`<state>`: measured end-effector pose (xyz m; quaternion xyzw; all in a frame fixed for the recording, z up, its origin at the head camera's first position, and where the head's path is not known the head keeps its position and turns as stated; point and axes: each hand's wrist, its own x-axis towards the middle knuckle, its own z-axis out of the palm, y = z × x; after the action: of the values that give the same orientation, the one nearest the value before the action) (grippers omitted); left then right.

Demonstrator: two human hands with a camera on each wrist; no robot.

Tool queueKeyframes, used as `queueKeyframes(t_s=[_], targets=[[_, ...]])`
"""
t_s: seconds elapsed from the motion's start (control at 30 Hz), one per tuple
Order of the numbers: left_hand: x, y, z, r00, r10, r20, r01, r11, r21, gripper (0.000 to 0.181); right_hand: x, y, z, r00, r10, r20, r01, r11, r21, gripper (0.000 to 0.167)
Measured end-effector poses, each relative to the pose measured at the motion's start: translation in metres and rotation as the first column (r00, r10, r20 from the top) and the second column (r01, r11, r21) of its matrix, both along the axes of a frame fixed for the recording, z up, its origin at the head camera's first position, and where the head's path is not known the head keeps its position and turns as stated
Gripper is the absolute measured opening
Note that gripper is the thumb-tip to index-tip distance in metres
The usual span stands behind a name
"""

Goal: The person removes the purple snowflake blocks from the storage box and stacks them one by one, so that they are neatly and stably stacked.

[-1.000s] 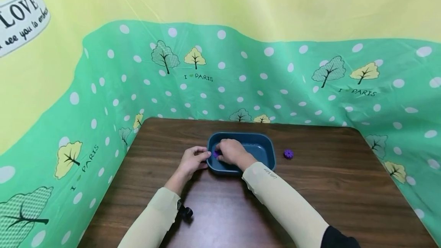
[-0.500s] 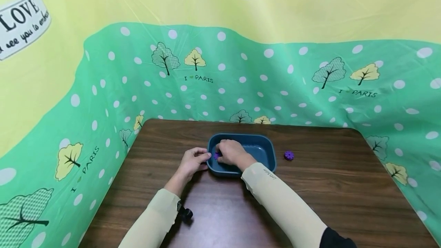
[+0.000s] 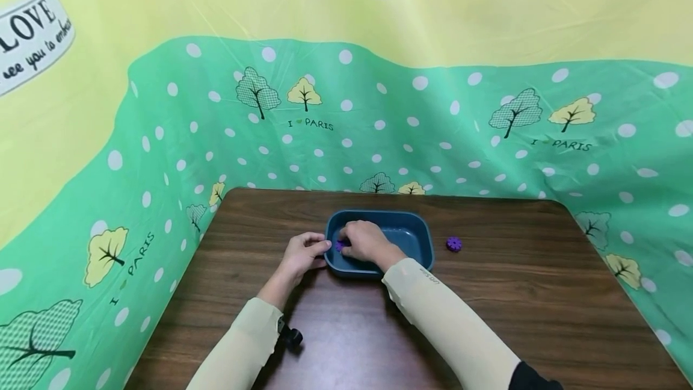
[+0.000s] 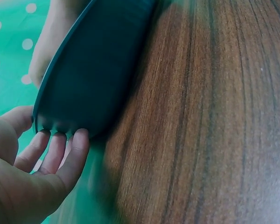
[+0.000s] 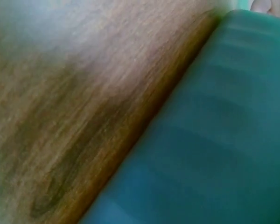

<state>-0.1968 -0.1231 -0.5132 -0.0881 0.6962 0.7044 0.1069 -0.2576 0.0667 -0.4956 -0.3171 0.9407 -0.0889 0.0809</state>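
Observation:
In the head view, a dark blue rectangular tub (image 3: 397,216) sits on the table. My left hand (image 3: 301,253) grips its left end. The left wrist view shows the thumb at the rim of the tub (image 4: 84,79) and several fingers of the left hand (image 4: 42,163) against the outer wall. My right hand (image 3: 365,239) reaches down inside, near the left end, pinching a small purple notched disc (image 3: 340,246) between thumb and fingers. Part of that disc is covered by the fingers. A second purple notched disc (image 3: 453,244) lies on the table right of the tub.
The brown wood-grain table (image 3: 520,294) stands against a green and yellow patterned cloth (image 3: 411,119) at the back and sides. A black device (image 3: 292,337) sits at the left wrist. The right wrist view is blurred, mostly tub wall (image 5: 214,140) and tabletop (image 5: 74,93).
Both hands stay almost where they were. The purple disc under the right fingers shows slight movement within the tub; the camera view has shifted a little.

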Motion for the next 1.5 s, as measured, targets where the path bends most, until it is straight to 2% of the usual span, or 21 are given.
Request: queueKeyframes(t_s=[0.17,0.37,0.57,0.73,0.93,1.17,1.5], targets=[[0.000,0.001,-0.001,1.000,0.004,-0.007,-0.004,1.000,-0.005,0.035,-0.001,0.009,-0.001,0.999,-0.017,0.051,0.022,0.995,-0.099,0.028],[0.000,0.001,-0.003,1.000,0.004,-0.012,-0.004,1.000,-0.003,0.034,0.002,0.019,0.000,0.990,-0.031,0.140,0.061,0.974,-0.217,0.027],[0.000,0.001,-0.001,1.000,0.006,0.000,-0.006,1.000,-0.004,0.033,0.002,0.033,0.002,0.990,-0.043,0.135,0.081,0.951,-0.297,0.024],[0.001,0.001,0.000,1.000,0.009,0.007,-0.009,1.000,-0.002,0.033,0.001,0.045,0.004,0.984,-0.078,0.160,0.128,0.933,-0.335,0.023],[0.001,0.002,0.000,1.000,0.019,-0.001,-0.019,1.000,0.006,0.033,0.001,0.060,0.013,0.976,-0.108,0.189,0.176,0.904,-0.391,0.023],[0.001,0.002,-0.002,1.000,0.019,0.006,-0.019,1.000,-0.003,0.034,0.002,0.082,0.020,0.984,-0.098,0.148,0.154,0.886,-0.437,0.024],[0.000,0.001,-0.001,1.000,0.015,-0.005,-0.015,1.000,-0.002,0.036,0.003,0.108,0.026,0.984,-0.149,0.100,0.179,0.863,-0.473,0.022]])
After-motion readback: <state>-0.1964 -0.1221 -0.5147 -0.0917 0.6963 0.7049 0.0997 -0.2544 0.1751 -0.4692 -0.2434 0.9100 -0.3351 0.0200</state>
